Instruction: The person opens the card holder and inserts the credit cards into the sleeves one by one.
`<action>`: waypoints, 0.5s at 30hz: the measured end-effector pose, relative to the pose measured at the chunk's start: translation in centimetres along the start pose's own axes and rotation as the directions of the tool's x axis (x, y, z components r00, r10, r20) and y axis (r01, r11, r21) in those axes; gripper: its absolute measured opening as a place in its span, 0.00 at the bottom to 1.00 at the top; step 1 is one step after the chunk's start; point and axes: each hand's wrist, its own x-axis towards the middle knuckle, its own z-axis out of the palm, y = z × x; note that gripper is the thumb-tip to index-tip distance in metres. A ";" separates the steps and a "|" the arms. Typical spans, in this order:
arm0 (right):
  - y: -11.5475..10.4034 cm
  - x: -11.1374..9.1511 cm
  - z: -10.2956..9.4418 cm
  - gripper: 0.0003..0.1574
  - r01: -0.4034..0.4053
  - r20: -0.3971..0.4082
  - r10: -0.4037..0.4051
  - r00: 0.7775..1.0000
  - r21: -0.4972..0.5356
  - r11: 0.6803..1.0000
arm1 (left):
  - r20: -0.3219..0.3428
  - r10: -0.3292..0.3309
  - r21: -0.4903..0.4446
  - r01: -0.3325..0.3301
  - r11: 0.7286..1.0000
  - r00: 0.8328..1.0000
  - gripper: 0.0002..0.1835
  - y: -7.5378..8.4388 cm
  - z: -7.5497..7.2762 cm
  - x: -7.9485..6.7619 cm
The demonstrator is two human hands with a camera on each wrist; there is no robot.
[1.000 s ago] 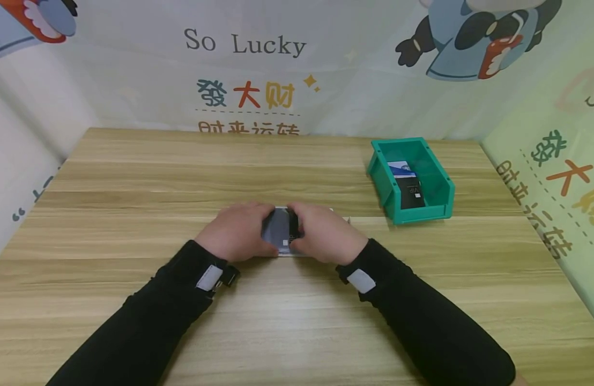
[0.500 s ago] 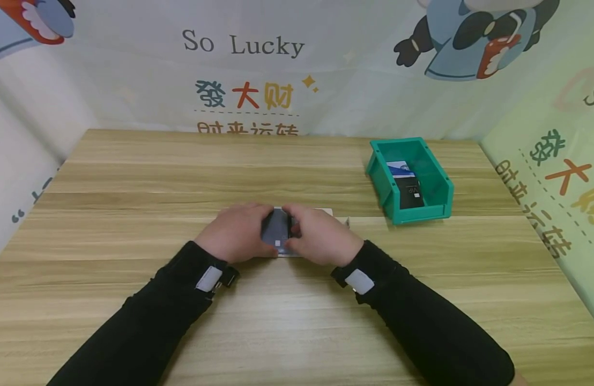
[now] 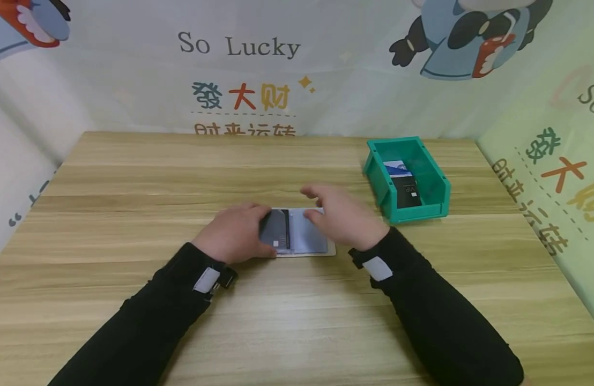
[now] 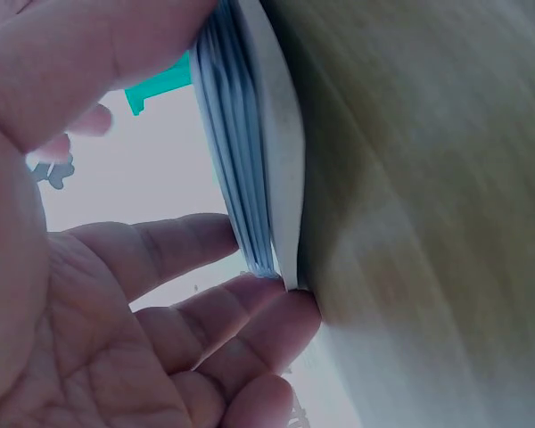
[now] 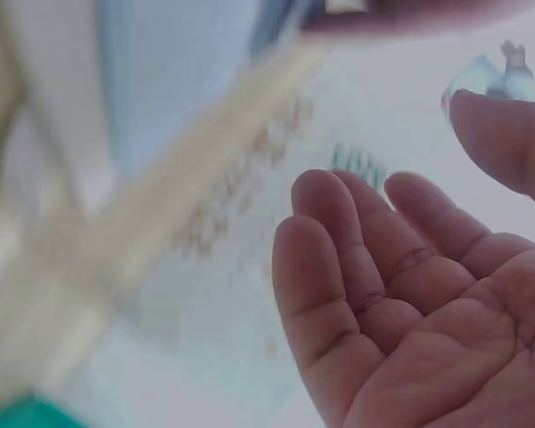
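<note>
A card holder (image 3: 309, 236) lies spread open on the wooden table, with clear plastic sleeves and a pale cover. A dark grey card (image 3: 275, 229) shows in its left sleeve. My left hand (image 3: 235, 231) grips the holder's left side, thumb at the near edge and fingers at the far edge. In the left wrist view the stacked sleeves (image 4: 236, 152) stand between thumb and fingers, above the thick cover (image 4: 283, 160). My right hand (image 3: 347, 217) hovers over the holder's right part with nothing in it. The right wrist view shows its fingers (image 5: 308, 267) loosely bent and the palm bare.
A green plastic bin (image 3: 420, 214) stands on the table (image 3: 181, 171) at the back right. Inside it lie a black card (image 3: 406, 192) marked VIP and a blue and white card (image 3: 396, 168). A printed cloth (image 3: 335, 107) hangs behind the table.
My right hand has let go of the holder's middle and moved right, uncovering the right sleeve and the dark card. The left hand keeps its grip on the left side.
</note>
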 end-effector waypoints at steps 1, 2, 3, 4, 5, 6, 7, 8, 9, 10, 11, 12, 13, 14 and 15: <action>0.5 -0.2 -0.7 0.28 -0.013 -0.034 0.013 0.999 -0.007 1.000 | 0.003 -0.006 -0.006 0.006 1.000 1.000 0.48 0.0 0.0 0.0; 1.0 -0.4 -1.4 0.27 -0.022 -0.072 0.021 0.997 -0.014 1.000 | 0.006 -0.010 -0.008 0.010 1.000 1.000 0.48 0.0 0.0 -0.1; 1.5 -0.6 -2.2 0.27 -0.036 -0.109 0.033 0.993 -0.022 0.999 | 0.008 -0.015 -0.011 0.015 1.000 1.000 0.49 0.0 0.0 -0.1; 2.1 -0.9 -3.0 0.26 -0.051 -0.152 0.046 0.987 -0.029 0.998 | 0.010 -0.018 -0.011 0.018 1.000 1.000 0.49 0.0 0.0 -0.1; 2.7 -1.1 -3.7 0.25 -0.064 -0.198 0.057 0.979 -0.029 0.998 | 0.010 -0.020 -0.007 0.020 1.000 1.000 0.49 0.0 0.0 -0.1; 3.3 -1.3 -4.3 0.24 -0.075 -0.234 0.068 0.970 -0.022 0.997 | 0.011 -0.020 -0.004 0.021 1.000 1.000 0.49 0.0 0.0 -0.1; 4.0 -1.6 -5.0 0.23 -0.090 -0.260 0.082 0.962 -0.017 0.996 | 0.011 -0.021 0.002 0.021 1.000 1.000 0.49 0.0 0.0 -0.1; 4.7 -1.8 -5.6 0.23 -0.105 -0.279 0.097 0.955 -0.014 0.994 | 0.011 -0.023 0.006 0.023 1.000 1.000 0.49 0.0 0.0 -0.1; 5.4 -2.0 -6.1 0.23 -0.120 -0.289 0.111 0.951 -0.014 0.993 | 0.012 -0.024 0.011 0.024 1.000 1.000 0.50 0.1 -0.1 -0.2; 6.1 -2.1 -6.5 0.22 -0.135 -0.297 0.125 0.947 -0.014 0.991 | 0.013 -0.029 0.018 0.028 0.999 1.000 0.51 0.1 -0.1 -0.2; 6.8 -2.3 -6.9 0.22 -0.154 -0.296 0.142 0.945 -0.017 0.988 | 0.012 -0.031 0.025 0.031 0.999 0.999 0.51 0.1 -0.1 -0.2; 7.6 -2.4 -7.2 0.23 -0.175 -0.291 0.161 0.943 -0.021 0.984 | 0.012 -0.033 0.031 0.032 0.999 0.999 0.51 0.1 -0.2 -0.2; 8.3 -2.5 -7.5 0.23 -0.196 -0.284 0.180 0.942 -0.027 0.980 | 0.011 -0.034 0.035 0.034 0.999 0.999 0.52 0.2 -0.2 -0.2; 9.0 -2.6 -7.7 0.24 -0.215 -0.275 0.198 0.941 -0.031 0.976 | 0.011 -0.036 0.039 0.036 0.999 0.999 0.52 0.2 -0.3 -0.2; 9.6 -2.7 -7.9 0.24 -0.234 -0.265 0.215 0.940 -0.039 0.972 | 0.010 -0.036 0.043 0.036 0.998 0.999 0.52 0.3 -0.4 -0.2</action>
